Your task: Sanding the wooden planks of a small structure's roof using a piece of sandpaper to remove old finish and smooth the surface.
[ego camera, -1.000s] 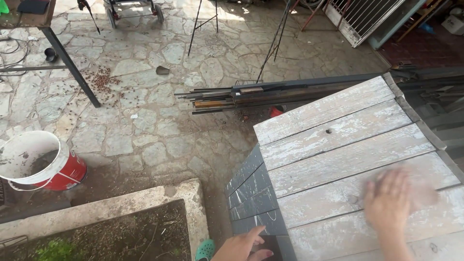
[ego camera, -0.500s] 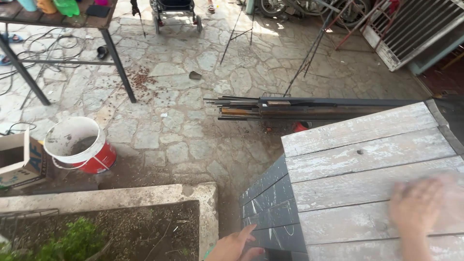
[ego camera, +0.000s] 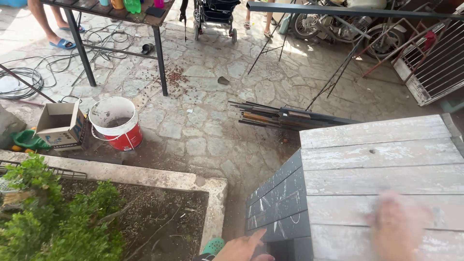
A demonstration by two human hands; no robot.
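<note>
A weathered white plank surface [ego camera: 382, 154] with a dark grey side panel [ego camera: 278, 198] fills the lower right. My right hand [ego camera: 398, 227] lies on the white planks, blurred by motion, so what it holds is unclear. My left hand [ego camera: 244, 247] rests against the lower edge of the dark side panel, index finger stretched out, nothing visibly held.
A red and white bucket [ego camera: 116, 123] and an open cardboard box [ego camera: 60, 123] stand on the stone paving. Metal bars [ego camera: 285, 117] lie behind the plank surface. A concrete-edged planter [ego camera: 159, 179] with shrubs [ego camera: 48, 217] is at lower left. A dark table [ego camera: 123, 14], cables and another person's legs [ego camera: 50, 24] are farther back.
The view has swung left and down, bringing the planter, box and bucket into sight. My right hand has slid across the planks, still blurred. My left hand stays at the side panel.
</note>
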